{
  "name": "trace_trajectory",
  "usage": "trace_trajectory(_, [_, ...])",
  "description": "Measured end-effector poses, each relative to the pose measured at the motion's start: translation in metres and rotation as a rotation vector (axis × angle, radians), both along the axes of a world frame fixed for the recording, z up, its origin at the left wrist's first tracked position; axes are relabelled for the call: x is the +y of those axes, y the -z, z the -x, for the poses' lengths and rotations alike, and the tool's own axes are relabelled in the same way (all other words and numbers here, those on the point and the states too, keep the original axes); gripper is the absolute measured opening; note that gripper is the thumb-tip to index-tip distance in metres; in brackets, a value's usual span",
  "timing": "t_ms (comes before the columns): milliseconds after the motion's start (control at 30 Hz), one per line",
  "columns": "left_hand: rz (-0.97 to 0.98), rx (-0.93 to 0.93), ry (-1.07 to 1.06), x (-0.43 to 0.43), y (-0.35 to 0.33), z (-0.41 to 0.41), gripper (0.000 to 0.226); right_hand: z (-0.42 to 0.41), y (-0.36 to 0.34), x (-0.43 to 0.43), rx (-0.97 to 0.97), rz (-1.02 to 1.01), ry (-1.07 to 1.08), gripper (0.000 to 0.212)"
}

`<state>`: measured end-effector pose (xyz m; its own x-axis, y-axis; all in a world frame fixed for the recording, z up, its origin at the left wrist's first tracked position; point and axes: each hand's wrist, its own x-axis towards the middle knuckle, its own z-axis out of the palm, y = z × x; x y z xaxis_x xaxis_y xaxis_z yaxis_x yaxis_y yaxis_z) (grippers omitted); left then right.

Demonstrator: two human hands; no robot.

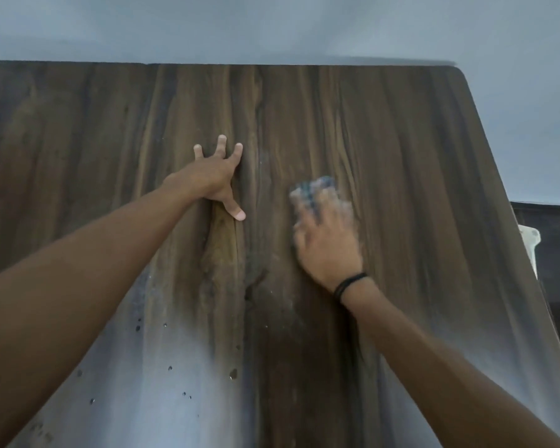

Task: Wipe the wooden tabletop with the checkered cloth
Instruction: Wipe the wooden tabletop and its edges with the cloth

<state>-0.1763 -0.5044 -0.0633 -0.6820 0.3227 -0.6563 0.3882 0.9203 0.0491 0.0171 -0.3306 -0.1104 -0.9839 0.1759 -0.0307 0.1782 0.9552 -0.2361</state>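
Left hand [215, 177] planted flat, fingers spread wide, on the wooden tabletop [401, 189]. Right hand [328, 244], blurred, lies over the checkered cloth [314, 189] just right of centre; whether the fingers grip or merely press it, I cannot tell. Black bands [349, 282] circle that wrist.

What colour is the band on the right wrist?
Black; the wristband shows clearly in the head view.

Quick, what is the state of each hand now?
Left hand: open, flat on the tabletop.
Right hand: on the cloth, blurred; grip cannot be told.
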Motion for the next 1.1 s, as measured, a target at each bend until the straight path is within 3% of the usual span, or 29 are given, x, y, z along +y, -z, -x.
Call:
trace_trajectory(67, [-0.007,0.013,0.000,0.000,-0.001,-0.001,0.153,-0.035,0.003,-0.023,-0.011,0.000,-0.311,0.058])
trace_trajectory(100, [-0.012,0.022,-0.006,-0.001,-0.001,-0.002,0.153,-0.038,0.002,-0.015,-0.006,-0.005,-0.366,0.058])
trace_trajectory(233, [-0.024,0.031,-0.028,-0.002,0.000,-0.001,0.154,-0.013,0.002,-0.004,0.008,0.019,0.073,0.059])
trace_trajectory(367, [-0.035,0.042,-0.015,-0.004,0.002,0.000,0.155,-0.051,0.008,-0.028,0.013,-0.034,-0.324,0.058])
trace_trajectory(500, [-0.050,0.030,-0.011,-0.004,0.001,0.001,0.155,-0.028,0.001,-0.005,0.004,0.049,0.147,0.058])
trace_trajectory(633, [-0.083,0.065,0.006,-0.009,0.003,-0.001,0.152,-0.062,0.006,-0.040,-0.007,-0.005,-0.223,0.057])
trace_trajectory(767, [-0.110,0.103,0.043,-0.019,0.004,-0.007,0.143,-0.020,0.000,-0.017,-0.011,0.041,0.210,0.058])
trace_trajectory(900, [-0.103,0.090,0.052,-0.016,-0.002,-0.009,0.142,-0.068,0.004,-0.043,-0.044,0.009,-0.194,0.057])
trace_trajectory(1033, [-0.109,0.076,0.050,-0.016,-0.006,-0.016,0.139,-0.071,0.000,-0.022,-0.009,0.056,0.252,0.058])
trace_trajectory(1100, [-0.098,0.089,0.096,-0.019,-0.011,-0.023,0.133,-0.094,0.003,-0.055,-0.015,0.006,0.000,0.058])
